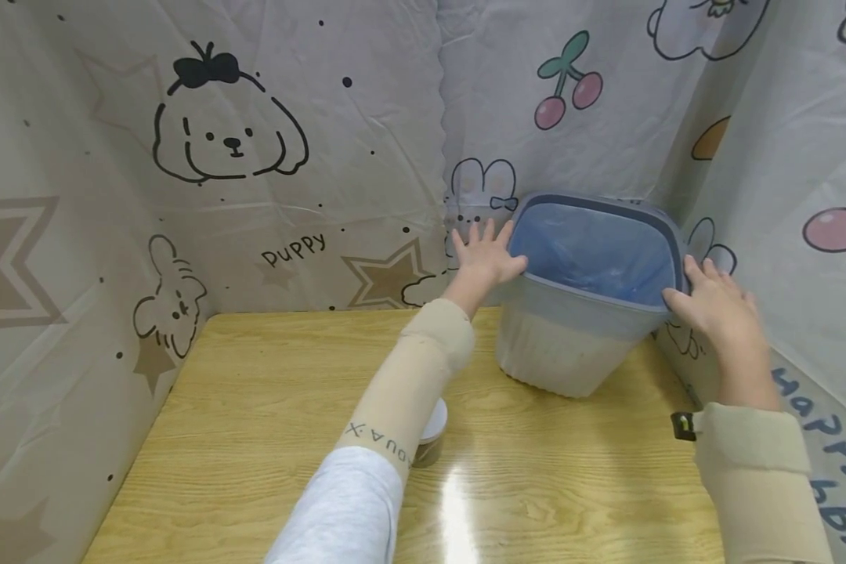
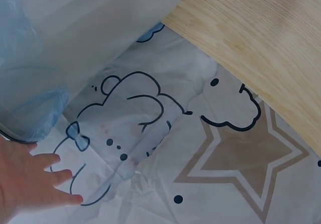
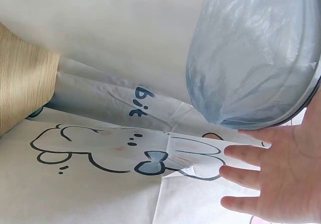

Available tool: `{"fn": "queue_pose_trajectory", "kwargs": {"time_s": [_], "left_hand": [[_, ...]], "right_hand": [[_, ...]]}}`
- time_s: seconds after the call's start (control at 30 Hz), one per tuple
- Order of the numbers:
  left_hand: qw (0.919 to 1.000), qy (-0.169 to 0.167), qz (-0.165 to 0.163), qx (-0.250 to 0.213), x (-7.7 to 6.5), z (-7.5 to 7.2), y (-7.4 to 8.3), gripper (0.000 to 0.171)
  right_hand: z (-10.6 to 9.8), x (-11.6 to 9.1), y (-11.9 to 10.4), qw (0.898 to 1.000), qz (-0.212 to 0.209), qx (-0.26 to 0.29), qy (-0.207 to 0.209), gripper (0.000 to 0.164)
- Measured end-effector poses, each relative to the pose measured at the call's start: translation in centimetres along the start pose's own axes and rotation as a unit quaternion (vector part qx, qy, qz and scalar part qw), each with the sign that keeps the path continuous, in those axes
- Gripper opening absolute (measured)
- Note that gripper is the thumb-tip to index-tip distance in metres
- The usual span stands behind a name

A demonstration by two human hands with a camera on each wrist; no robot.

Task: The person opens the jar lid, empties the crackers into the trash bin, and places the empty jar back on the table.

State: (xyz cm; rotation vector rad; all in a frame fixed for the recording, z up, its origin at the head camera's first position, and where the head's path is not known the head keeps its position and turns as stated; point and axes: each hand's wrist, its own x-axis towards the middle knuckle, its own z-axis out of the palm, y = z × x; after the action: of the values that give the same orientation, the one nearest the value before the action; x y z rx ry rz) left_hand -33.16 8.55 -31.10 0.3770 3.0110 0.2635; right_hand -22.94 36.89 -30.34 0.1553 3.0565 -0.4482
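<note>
A whitish trash bin [image 1: 557, 345] stands at the back right of the table, lined with a blue plastic bag [image 1: 592, 247] folded over its rim. Against the left side of that rim is my left hand [image 1: 485, 258], its fingers spread and straight and its thumb at the edge. My right hand [image 1: 722, 305] is at the opposite side, thumb by the rim, fingers extended. Both wrist views show the hands beside the bag-covered edge with fingers apart, not curled round it. The bin's bottom inside is hidden from the head view.
A small tub with a white lid [image 1: 435, 423] is partly hidden behind my left forearm. The wooden table [image 1: 268, 439] meets printed cloth walls [image 1: 366, 157] at the back, left and right, and the bin stands close to the back right corner.
</note>
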Motion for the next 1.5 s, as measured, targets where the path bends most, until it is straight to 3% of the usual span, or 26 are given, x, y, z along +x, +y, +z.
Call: {"fn": "queue_pose_trajectory", "kwargs": {"time_s": [0.27,0.73,1.17,1.5], "left_hand": [[0.9999,0.010,-0.001,-0.006,-0.5,-0.2,-1.0,0.067],[0.9999,-0.005,-0.012,0.009,-1.4,-0.4,-2.1,0.069],[0.9998,-0.017,-0.013,-0.002,-2.0,-0.4,-2.7,0.070],[0.9996,-0.021,-0.019,0.000,-3.1,-0.9,-3.4,0.071]], "right_hand": [[0.2,0.3,-0.9,1.000,-0.002,0.004,-0.001,0.076],[0.6,0.7,-1.7,1.000,-0.017,0.002,-0.004,0.075],[0.3,1.0,-2.3,0.997,-0.019,0.022,-0.066,0.076],[0.6,1.4,-3.0,0.996,-0.022,0.031,-0.079,0.076]]}}
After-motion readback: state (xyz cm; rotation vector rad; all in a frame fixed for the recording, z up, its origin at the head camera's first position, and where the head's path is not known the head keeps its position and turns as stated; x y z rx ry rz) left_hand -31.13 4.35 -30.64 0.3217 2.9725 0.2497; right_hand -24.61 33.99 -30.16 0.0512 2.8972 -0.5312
